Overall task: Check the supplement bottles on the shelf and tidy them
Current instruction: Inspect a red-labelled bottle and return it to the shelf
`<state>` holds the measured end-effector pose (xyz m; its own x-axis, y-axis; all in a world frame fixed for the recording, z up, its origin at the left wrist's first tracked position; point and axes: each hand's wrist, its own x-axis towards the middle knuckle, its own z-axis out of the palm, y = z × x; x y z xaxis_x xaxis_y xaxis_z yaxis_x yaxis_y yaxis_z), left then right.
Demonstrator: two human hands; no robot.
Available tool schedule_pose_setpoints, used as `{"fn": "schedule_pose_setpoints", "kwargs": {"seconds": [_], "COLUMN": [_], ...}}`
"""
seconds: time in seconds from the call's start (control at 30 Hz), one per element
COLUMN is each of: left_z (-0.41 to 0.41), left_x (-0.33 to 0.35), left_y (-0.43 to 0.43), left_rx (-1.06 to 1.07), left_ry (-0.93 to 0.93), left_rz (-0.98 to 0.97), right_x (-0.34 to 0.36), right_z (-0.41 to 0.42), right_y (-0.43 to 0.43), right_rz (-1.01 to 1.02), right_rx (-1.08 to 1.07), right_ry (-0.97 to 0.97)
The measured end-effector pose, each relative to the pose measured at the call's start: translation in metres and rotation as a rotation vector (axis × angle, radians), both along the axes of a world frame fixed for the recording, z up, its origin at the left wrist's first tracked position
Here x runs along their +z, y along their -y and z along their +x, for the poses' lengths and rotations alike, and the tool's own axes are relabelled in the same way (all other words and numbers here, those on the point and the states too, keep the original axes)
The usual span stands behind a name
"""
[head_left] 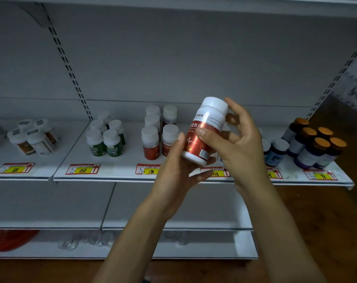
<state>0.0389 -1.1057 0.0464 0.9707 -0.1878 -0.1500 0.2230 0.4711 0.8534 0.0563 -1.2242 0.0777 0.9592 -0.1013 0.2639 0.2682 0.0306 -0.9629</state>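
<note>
Gripping one tilted red-labelled bottle (pixel 204 129) before the shelf (pixel 112 175): left hand (pixel 173 172) cups its base, right hand (pixel 241 146) pinches its side. Five matching bottles (pixel 151 144) stand behind the left hand, five orange-capped bottles (pixel 320 149) beyond the right.

Row of red-and-yellow price tags (pixel 82 169) with handwritten numbers. Lower down, something red (pixel 12 240) at far left, near blurred clear items (pixel 88 240). Brown wooden floor (pixel 316 231) at right.

Five green-labelled bottles (pixel 112 144), five orange-capped bottles (pixel 310 156), four orange-labelled bottles (pixel 39 142). Five red-labelled bottles (pixel 151 146) shelved, plus one held bottle (pixel 211 117). Six price tags (pixel 82 169).
</note>
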Motion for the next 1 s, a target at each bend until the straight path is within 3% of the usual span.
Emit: {"fn": "schedule_pose_setpoints", "kwargs": {"seconds": [0.23, 0.33, 0.67, 1.0], "left_z": [-0.016, -0.02, -0.029, -0.028], "left_x": [-0.006, -0.01, -0.003, 0.005], "left_y": [0.007, 0.002, 0.001, 0.001], "left_rx": [0.204, 0.189, 0.074, 0.15], "left_ry": [0.216, 0.21, 0.075, 0.038], "left_rz": [0.227, 0.285, 0.17, 0.011], "right_x": [-0.011, -0.009, 0.004, -0.009], "right_z": [-0.005, -0.002, -0.001, -0.024], "right_y": [0.003, 0.012, 0.025, 0.005], "right_rz": [-0.056, -0.043, -0.151, -0.32], "right_rx": [-0.119, -0.155, -0.12, -0.048], "right_ry": [0.048, 0.035, 0.097, 0.116]}}
